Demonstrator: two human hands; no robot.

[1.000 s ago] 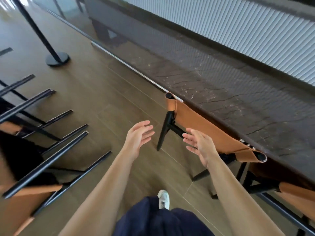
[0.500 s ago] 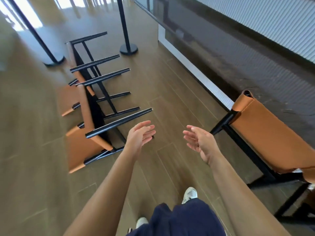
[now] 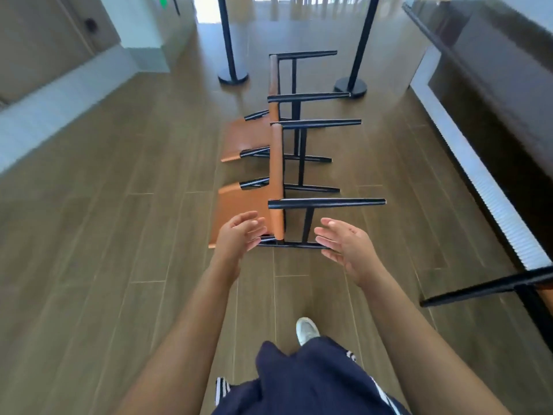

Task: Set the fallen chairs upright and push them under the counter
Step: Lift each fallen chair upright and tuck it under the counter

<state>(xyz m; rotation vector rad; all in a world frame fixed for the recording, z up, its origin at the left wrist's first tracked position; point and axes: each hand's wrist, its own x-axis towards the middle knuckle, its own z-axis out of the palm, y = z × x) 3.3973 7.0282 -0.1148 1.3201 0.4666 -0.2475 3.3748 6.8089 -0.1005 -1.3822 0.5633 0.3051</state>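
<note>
Your step is the reach for the near chair (image 3: 239, 202), which lies tipped on the floor, legs pointing toward the table (image 3: 508, 70) on your right. A second chair (image 3: 245, 136) lies just beyond it. Your left hand (image 3: 239, 235) and right hand (image 3: 347, 244) are spread open and hold nothing. Next, I'd say, grip the frame and tilt it upright.

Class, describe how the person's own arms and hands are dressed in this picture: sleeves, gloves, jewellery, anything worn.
Both the left hand and the right hand are bare: no gloves, and no rings or watch show. The left arm and the right arm are uncovered as far as the frame reaches, with no sleeve in view.
</note>
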